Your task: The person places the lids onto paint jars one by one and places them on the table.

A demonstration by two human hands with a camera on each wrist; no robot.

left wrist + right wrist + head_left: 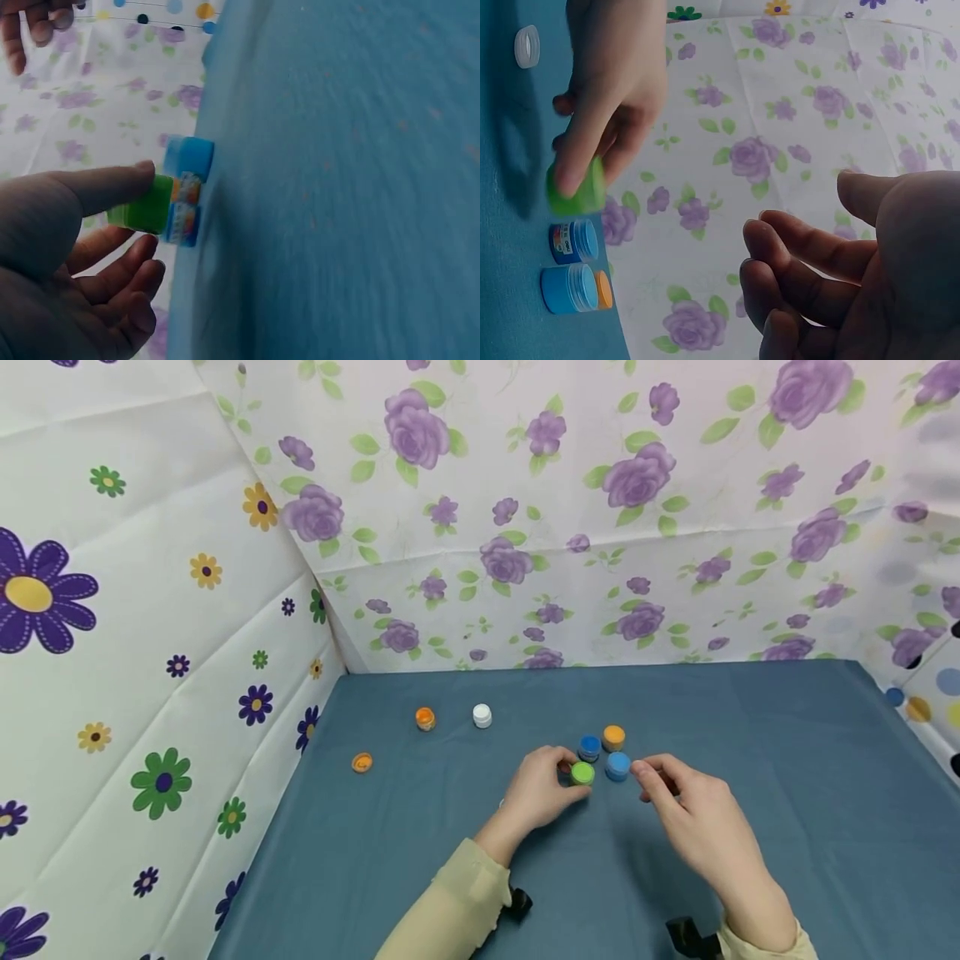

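Note:
My left hand (542, 785) pinches a small green paint jar (582, 773) between thumb and fingers. In the left wrist view, the jar is held off the cloth. Just beyond it stand a dark blue paint jar (589, 747), a light blue paint jar (618, 766) and an orange-yellow paint jar (613, 738), grouped closely together. My right hand (701, 814) is to the right of the light blue jar. Its fingers are loosely bent and hold nothing, with the thumb apart from them in the right wrist view.
On the blue-covered table (750, 718), an orange paint jar (425, 719) stands at the back left, with a white jar (482, 716) to its right. A round orange lid (362, 763) lies farther left. Flowered cloth (502, 560) hangs behind the table and along its left side.

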